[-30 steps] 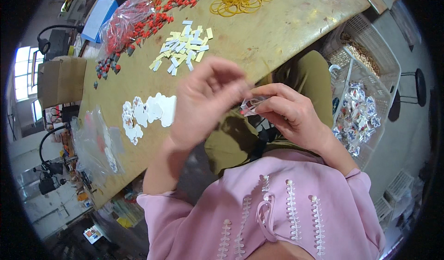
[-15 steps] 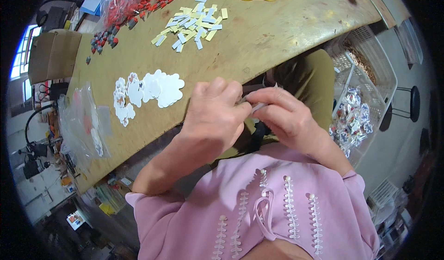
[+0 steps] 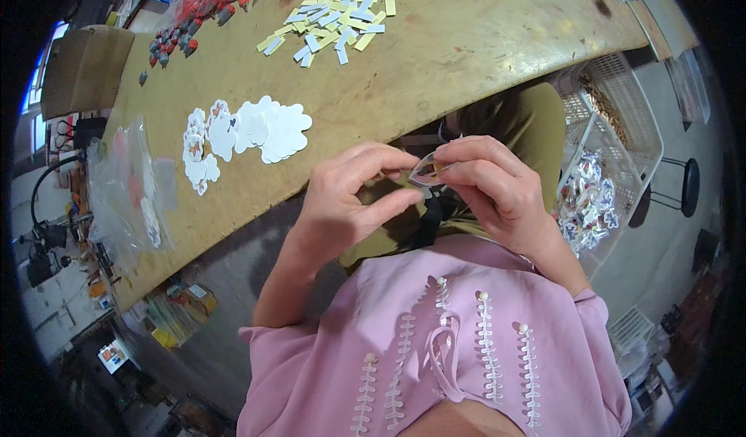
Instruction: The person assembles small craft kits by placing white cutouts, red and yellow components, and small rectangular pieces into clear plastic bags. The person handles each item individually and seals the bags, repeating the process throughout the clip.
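The right hand (image 3: 501, 192) pinches a clear packet (image 3: 424, 174), which juts left from the grip; the left hand (image 3: 336, 202) has thumb and forefinger parted beside it. Beyond the slanting table (image 3: 482, 64) edge, open surface separates white cutouts (image 3: 268, 130) from strips (image 3: 334, 22).

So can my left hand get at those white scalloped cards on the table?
Likely yes: your left hand looks open near the white scalloped cards, with only tabletop showing between.

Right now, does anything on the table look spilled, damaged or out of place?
Only mildly: one small grey piece lies alone on the yellowish tabletop, apart from the scatter of small red-and-grey pieces, like a stray. Nothing else stands out.
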### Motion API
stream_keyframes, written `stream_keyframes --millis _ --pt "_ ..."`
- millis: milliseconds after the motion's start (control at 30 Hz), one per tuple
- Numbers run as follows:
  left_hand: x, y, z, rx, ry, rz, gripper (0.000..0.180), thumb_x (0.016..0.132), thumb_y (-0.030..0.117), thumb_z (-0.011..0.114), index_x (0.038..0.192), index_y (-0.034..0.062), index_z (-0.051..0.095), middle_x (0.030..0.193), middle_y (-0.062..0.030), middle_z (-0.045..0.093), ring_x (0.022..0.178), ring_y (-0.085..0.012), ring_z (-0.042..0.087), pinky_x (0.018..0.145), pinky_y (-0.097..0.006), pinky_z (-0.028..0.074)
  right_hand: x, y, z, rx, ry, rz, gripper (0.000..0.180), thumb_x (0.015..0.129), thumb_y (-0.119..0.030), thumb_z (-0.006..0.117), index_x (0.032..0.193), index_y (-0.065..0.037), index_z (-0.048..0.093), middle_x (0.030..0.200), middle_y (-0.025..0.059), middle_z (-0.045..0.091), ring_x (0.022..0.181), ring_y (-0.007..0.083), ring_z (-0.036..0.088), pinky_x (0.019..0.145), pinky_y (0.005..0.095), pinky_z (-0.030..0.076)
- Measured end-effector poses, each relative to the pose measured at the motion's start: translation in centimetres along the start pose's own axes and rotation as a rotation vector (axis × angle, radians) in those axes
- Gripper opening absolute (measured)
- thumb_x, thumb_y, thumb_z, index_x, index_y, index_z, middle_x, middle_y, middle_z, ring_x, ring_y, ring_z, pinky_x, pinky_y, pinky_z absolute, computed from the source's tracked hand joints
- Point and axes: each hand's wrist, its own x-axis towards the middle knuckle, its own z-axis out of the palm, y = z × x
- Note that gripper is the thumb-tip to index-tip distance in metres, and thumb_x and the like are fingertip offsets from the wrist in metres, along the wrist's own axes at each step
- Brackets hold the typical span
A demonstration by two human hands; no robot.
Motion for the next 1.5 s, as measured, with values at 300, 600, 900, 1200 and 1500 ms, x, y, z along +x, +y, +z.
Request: stream_keyframes --millis 300,600,900,1200,1500 --pt "0.3 0.2 0.7 0.193 0.137 0.281 0.034 0.077 0.007 0.087 0.109 0.008 0.076 0.109 -0.0085 0.068 0.094 -0.0251 0.067 0.079 -0.037 0.055 0.0 -0.7 0.2 0.066 -0.05 0.139 0.024 0.085 0.01 0.076 0.105 -0.002 0.073 0.116 0.014 0.067 0.1 0.0272 0.07 0.081 0.0344 0.058" --pt "0.0 -0.6 0.0 0.079 -0.004 0.191 0.029 0.076 0.004 0.088 0.096 0.0094 0.067 0.104 -0.0087 0.062 0.084 -0.0242 0.062 0.075 -0.035 0.053 0.0 -1.0 0.1 0.113 -0.164 0.13 0.022 0.088 0.011 0.076 0.107 -0.001 0.074 0.12 0.0152 0.066 0.102 0.0256 0.071 0.084 0.0334 0.059" --pt "-1.0 -1.7 2.3 -0.038 0.137 0.073 0.024 0.083 0.0 0.086 0.105 0.0031 0.075 0.098 -0.0089 0.075 0.082 -0.0176 0.072 0.069 -0.029 0.057 0.1 -0.5 0.1 0.117 -0.076 0.138 0.019 0.089 0.009 0.075 0.104 -0.001 0.072 0.117 0.0146 0.065 0.099 0.0272 0.069 0.081 0.0332 0.056" --pt "-1.2 -1.4 3.7 -0.276 0.271 0.037 0.008 0.089 -0.007 0.075 0.094 -0.0011 0.074 0.088 -0.0088 0.073 0.074 -0.014 0.068 0.065 -0.027 0.053 -0.4 -0.3 0.5 0.646 0.082 0.582 0.013 0.098 0.0 0.074 0.111 0.002 0.071 0.103 0.0026 0.072 0.096 0.0092 0.068 0.088 0.0262 0.057" --pt "-1.9 -1.9 4.7 -0.588 0.33 -0.118 0.005 0.092 -0.008 0.071 0.094 -0.0028 0.072 0.094 -0.0072 0.072 0.082 -0.0118 0.068 0.069 -0.027 0.052 -0.4 0.6 -0.4 0.959 0.067 0.818 0.01 0.099 -0.002 0.075 0.108 0.0 0.073 0.101 0.0025 0.075 0.093 0.0086 0.069 0.086 0.0246 0.056"
